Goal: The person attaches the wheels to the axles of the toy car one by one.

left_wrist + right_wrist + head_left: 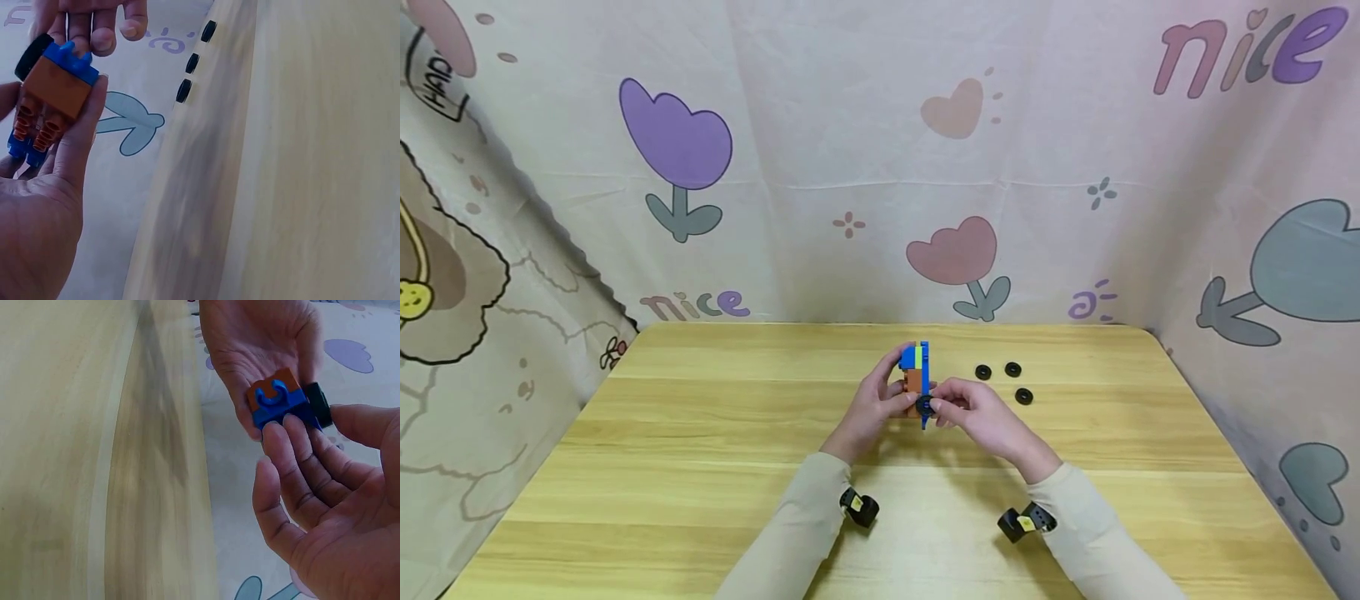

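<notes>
Pale sleeves (801, 529) lie nearest in the head view, coming in from seven and five o'clock, each with a black wrist camera (865, 510) at its cuff. Beyond them, just below the middle of the view, the left hand (874, 404) grips a blue-and-orange block toy (914, 379) above the wooden table (700, 450), while the right hand (981, 414) pinches a black wheel (921, 406) against its near end. Three loose wheels (1012, 369) lie near the toy, at about three o'clock from it. From the left wrist, the toy is toward ten o'clock, its orange face outward, the wheel at its eleven o'clock corner and ribbed orange pegs (47, 131) toward seven; the loose wheels line up near twelve. From the right wrist, the toy is at two o'clock, with the right thumb (362, 422) touching the wheel from four o'clock and fingertips (273, 430) touching the blue part at six.
</notes>
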{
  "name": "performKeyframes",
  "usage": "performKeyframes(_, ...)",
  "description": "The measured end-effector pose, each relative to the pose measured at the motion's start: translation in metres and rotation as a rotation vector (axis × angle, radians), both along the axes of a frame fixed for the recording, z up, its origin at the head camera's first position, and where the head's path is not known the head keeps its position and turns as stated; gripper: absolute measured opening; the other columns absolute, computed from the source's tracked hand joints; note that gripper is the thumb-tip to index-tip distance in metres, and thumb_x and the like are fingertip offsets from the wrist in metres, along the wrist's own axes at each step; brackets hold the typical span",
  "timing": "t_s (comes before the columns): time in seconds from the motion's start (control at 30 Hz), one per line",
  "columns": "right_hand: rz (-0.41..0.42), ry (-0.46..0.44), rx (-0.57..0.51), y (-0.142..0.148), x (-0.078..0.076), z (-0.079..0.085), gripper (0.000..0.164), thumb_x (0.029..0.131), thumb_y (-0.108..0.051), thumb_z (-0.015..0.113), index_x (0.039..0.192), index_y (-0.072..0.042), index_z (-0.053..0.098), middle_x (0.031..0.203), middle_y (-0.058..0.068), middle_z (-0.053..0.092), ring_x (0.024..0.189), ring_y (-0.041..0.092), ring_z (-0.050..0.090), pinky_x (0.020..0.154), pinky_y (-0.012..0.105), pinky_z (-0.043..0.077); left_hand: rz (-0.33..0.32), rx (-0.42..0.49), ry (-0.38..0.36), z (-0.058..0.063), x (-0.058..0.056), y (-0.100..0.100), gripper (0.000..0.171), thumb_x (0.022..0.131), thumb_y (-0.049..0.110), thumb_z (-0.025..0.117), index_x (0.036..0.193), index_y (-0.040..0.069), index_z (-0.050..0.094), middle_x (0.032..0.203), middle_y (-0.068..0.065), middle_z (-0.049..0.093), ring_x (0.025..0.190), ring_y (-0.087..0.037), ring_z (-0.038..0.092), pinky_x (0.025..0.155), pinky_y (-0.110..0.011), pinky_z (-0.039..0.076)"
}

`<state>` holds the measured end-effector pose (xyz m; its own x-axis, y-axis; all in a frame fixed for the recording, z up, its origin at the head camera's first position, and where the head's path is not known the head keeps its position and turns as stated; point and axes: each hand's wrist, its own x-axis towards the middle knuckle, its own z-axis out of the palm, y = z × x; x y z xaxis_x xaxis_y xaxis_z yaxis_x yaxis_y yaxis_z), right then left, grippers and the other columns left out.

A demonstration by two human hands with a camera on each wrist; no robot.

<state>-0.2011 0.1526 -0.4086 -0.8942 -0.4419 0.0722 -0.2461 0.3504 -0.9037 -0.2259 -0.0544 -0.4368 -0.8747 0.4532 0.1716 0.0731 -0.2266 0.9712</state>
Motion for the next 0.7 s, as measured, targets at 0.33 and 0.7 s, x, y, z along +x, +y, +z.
performKeyframes(0.33, -0.054, 0.095, 0.151, 0.018, 0.0, 0.004, 0.027, 0.101, -0.03, 0.057, 0.108, -0.006, 0.067, 0.097, 0.005, 0.066, 0.09, 0.022, 0.062, 0.079, 0.04, 0.051, -0.005, 0.044, 0.037, -0.001, 0.0, -0.003, 0.069, 0.095, -0.008, 0.054, 0.154, 0.016, 0.028, 0.154, -0.01, 0.028, 0.123, -0.042, 0.052, 0.089, -0.045, 0.052)
performKeyframes(0.7, -0.154, 0.191, 0.3, 0.057, -0.008, 0.003, 0.022, 0.093, -0.012, 0.068, 0.113, -0.003, 0.066, 0.106, 0.007, 0.066, 0.098, 0.025, 0.061, 0.083, 0.041, 0.052, 0.034, 0.047, 0.039, -0.004, -0.001, -0.007, 0.071, 0.093, -0.013, 0.052, 0.153, 0.02, 0.034, 0.155, -0.005, 0.027, 0.12, -0.04, 0.055, 0.089, -0.046, 0.052)
